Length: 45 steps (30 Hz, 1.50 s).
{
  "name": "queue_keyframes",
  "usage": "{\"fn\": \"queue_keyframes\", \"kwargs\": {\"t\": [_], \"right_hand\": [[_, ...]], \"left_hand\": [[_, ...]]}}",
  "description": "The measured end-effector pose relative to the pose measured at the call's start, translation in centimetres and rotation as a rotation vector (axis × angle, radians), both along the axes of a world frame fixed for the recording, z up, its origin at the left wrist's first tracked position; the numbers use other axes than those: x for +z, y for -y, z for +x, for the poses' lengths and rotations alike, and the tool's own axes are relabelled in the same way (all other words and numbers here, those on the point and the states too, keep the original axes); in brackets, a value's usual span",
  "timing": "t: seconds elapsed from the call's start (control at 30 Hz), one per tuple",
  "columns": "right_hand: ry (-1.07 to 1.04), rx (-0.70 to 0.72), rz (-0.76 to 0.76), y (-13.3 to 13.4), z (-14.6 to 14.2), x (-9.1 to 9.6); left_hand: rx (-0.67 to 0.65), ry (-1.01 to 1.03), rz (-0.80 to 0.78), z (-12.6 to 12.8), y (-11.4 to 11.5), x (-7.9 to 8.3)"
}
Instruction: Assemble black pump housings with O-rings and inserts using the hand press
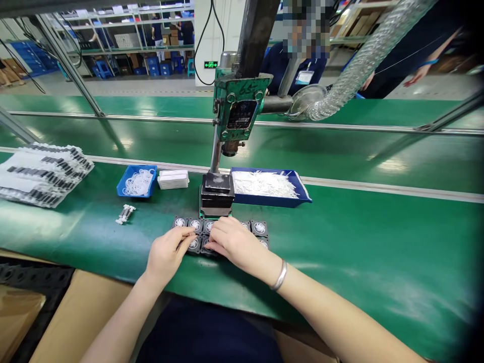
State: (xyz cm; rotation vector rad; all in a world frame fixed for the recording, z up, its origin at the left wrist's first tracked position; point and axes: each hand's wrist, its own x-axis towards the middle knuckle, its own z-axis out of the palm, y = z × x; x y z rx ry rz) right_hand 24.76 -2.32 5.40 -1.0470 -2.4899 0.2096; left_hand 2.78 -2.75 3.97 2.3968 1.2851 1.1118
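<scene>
Several small black square fan parts [259,228] with white rotors lie in two rows on the green bench, just in front of a hand press [217,194]. My left hand [168,252] pinches its fingers at the left end of the front row, touching one fan. My right hand [234,243], a silver bangle on its wrist, lies curled over the middle fans with fingertips on one at the front. What either hand actually grips is hidden.
A blue tray of white rings [136,181], a white stack [173,179] and a blue tray of white strips [270,186] sit behind. A small white part [125,214] lies left. Stacked packets [41,174] at far left. A person stands beyond the conveyor [340,151].
</scene>
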Motion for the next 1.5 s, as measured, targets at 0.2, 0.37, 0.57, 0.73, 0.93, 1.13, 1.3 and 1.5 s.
{"fn": "queue_keyframes", "kwargs": {"t": [0.2, 0.37, 0.57, 0.73, 0.93, 1.13, 1.3, 1.5], "right_hand": [[-0.186, -0.097, 0.045, -0.3, 1.2, 2.2], [-0.238, -0.472, -0.011, -4.8, 6.3, 3.6], [-0.115, -0.567, -0.133, -11.1, 9.4, 2.2], [-0.048, -0.506, -0.169, -12.9, 7.9, 0.8], [-0.063, -0.511, -0.18, -13.0, 7.6, 0.1], [-0.154, -0.506, -0.265, -13.3, 7.5, 0.0], [-0.232, -0.437, -0.389, -13.5, 7.9, 0.3], [-0.297, -0.361, -0.485, -13.8, 8.0, 0.5]], "left_hand": [[-0.054, 0.005, 0.048, 0.1, -0.1, 0.0], [-0.158, 0.04, 0.001, -0.3, -0.2, 0.9], [-0.117, -0.017, 0.031, -1.1, -0.8, 0.7], [-0.17, -0.117, 0.082, -1.5, -0.8, 0.7], [-0.122, -0.121, 0.01, -1.3, -0.5, 0.6], [-0.144, -0.104, 0.04, -0.9, -0.8, 0.8], [-0.143, -0.087, 0.039, -1.2, -0.7, 0.7], [-0.143, -0.061, -0.005, -1.5, -0.5, 0.7]]}}
